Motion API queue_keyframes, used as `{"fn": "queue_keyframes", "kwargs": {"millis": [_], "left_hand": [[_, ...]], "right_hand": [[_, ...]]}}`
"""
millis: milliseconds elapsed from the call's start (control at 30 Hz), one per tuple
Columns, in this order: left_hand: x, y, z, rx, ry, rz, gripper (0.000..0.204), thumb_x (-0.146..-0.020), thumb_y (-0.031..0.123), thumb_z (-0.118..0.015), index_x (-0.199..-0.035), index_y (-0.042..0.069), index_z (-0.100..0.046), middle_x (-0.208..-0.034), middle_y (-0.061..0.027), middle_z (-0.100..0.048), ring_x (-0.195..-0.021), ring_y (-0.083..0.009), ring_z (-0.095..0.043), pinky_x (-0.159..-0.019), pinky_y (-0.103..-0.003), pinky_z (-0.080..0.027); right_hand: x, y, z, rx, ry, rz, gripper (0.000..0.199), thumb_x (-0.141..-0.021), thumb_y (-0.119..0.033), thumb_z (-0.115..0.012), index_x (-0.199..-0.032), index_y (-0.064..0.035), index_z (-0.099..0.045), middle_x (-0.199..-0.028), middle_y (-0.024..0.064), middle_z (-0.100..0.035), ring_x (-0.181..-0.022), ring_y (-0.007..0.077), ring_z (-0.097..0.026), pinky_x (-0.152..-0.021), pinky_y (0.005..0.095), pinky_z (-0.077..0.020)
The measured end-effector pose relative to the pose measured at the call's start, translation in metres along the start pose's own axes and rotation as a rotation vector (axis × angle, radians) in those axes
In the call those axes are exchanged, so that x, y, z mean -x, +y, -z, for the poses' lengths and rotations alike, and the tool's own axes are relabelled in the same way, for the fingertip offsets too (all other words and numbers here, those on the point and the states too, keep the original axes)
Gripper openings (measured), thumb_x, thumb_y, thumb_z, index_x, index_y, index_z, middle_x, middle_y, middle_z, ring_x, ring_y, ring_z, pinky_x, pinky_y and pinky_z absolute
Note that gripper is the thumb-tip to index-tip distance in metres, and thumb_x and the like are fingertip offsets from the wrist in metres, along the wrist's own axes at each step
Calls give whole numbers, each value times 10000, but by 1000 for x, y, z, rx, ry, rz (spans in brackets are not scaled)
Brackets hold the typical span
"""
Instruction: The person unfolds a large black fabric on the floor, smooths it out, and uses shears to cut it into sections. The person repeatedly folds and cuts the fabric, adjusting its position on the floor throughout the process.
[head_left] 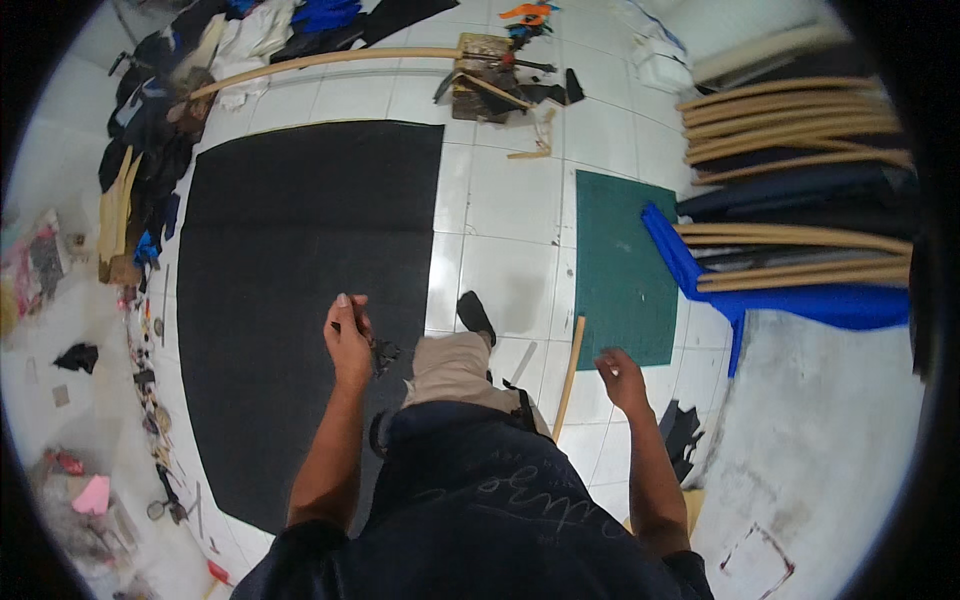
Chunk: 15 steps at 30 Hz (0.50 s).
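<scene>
My left hand (347, 335) is raised above a large black sheet (300, 220) spread on the tiled floor. Its fingers curl closed, and something dark shows between them that I cannot make out. Beside the wrist is a crumpled dark scrap (383, 356); whether it hangs from the hand is unclear. My right hand (622, 380) hovers by the near edge of a green mat (625, 260), fingers loosely bent and apart, with nothing visible in them. A thin wooden strip (570, 375) lies just left of this hand, not touched by it.
Curved tan strips (790, 125) and blue cloth (820, 308) are stacked at right. A long curved strip (330, 65) reaches a worn board (482, 85) at the far side. Small tools and scraps (155, 420) line the left. Black scraps (682, 435) lie near my right forearm.
</scene>
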<state>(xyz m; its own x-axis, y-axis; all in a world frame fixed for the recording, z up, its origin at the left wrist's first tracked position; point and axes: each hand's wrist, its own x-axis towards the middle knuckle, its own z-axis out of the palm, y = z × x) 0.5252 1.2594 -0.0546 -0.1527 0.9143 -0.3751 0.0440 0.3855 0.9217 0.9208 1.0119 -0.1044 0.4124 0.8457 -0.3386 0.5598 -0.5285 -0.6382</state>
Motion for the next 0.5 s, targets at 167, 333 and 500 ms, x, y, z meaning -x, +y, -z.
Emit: {"fn": "queue_keyframes", "kwargs": {"millis": [167, 333, 500], "left_hand": [[-23, 14, -42, 168, 94, 72, 413, -1033, 395, -416, -895, 64, -621, -652, 33, -464, -536, -72, -401, -462, -247, -316], [-33, 67, -87, 392, 139, 107, 435, -1040, 387, -390, -920, 28, -606, -590, 18, -439, -501, -83, -391, -461, -256, -328], [-54, 70, -106, 716, 270, 129, 428, -1035, 405, -417, -937, 26, -588, -575, 19, -409, -485, -81, -361, -459, -254, -319]], "right_hand": [[-125, -133, -51, -118, -435, 322, 319, -908, -120, -636, -1220, -82, -584, -1048, 109, -644, -935, 223, -648, -805, 364, -535], [-174, -235, -83, 45, -759, 728, 458, -847, -173, -678, -1269, -56, -543, -1200, 173, -553, -1128, 318, -552, -955, 401, -456], [-233, -262, -83, 44, -779, 992, 380, -837, -211, -708, -1123, -3, -567, -1074, 192, -562, -1068, 367, -554, -889, 434, -472]]}}
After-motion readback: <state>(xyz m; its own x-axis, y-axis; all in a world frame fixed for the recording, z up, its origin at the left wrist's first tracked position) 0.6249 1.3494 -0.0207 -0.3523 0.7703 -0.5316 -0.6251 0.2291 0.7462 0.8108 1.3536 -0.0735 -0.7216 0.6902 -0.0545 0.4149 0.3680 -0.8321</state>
